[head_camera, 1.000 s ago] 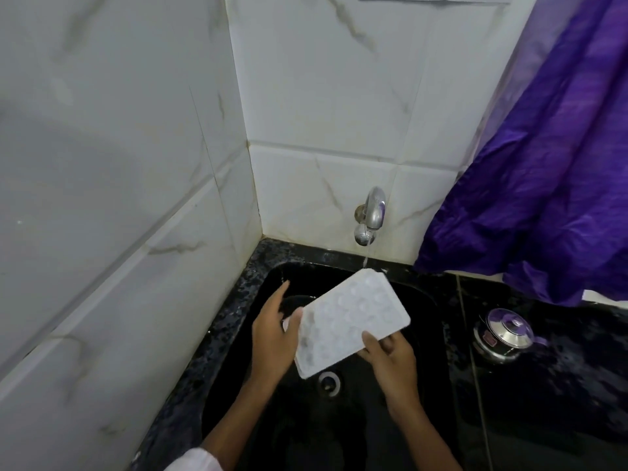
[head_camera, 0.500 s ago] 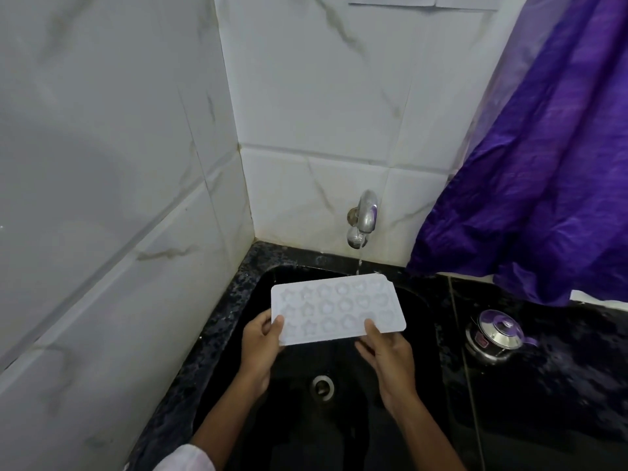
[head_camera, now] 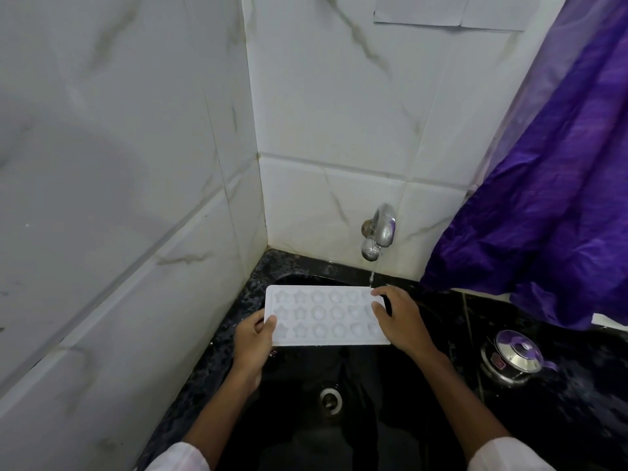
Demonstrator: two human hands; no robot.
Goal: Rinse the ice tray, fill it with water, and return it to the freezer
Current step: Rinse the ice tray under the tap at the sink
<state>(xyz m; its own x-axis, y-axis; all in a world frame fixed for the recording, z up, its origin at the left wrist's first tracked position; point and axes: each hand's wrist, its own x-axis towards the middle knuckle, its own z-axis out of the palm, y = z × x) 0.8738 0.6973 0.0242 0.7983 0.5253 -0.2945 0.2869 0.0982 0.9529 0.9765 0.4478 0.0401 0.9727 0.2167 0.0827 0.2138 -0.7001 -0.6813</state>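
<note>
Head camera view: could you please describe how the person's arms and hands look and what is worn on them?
The left hand and right hand are bare, with no gloves, rings or watch showing. Both forearms are uncovered. A white left sleeve and a white right sleeve show at the bottom edge of the picture.

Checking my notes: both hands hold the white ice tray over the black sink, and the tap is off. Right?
Not quite. The tap is running: the head view shows a thin stream falling onto the far right corner of the ice tray. The left hand and right hand do hold it over the black sink.
</note>
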